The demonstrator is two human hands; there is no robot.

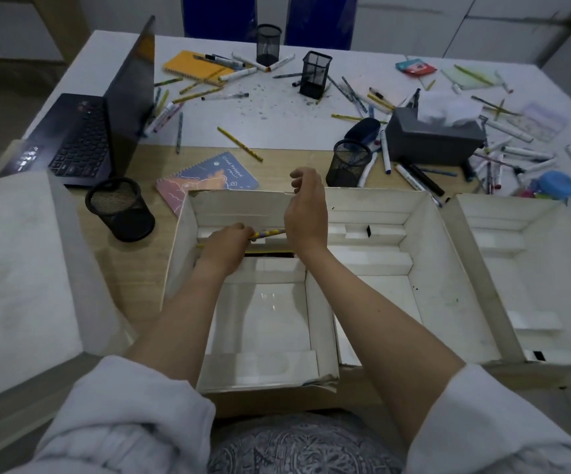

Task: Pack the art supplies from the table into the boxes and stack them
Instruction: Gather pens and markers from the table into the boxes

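My left hand (pixel 224 246) grips a yellow patterned pencil (pixel 268 233) low inside the nearest white box (pixel 178 241), near its far wall. My right hand (pixel 306 213) hovers above the box's far rim with fingers curled; the pencil's right end disappears behind it, so I cannot tell whether it holds anything. Two more open white boxes stand to the right, one in the middle (pixel 427 254) and one at the far right (pixel 550 278). Pencils, such as a yellow one (pixel 239 144), and several markers (pixel 509 159) lie scattered over the table.
An open laptop (pixel 106 121) stands at the left. Black mesh cups (pixel 120 208) (pixel 347 162) (pixel 315 74) (pixel 268 44), two notebooks (pixel 209 177) (pixel 193 67) and a grey tissue box (pixel 434 135) sit among the supplies. A white lid (pixel 21 268) lies at the near left.
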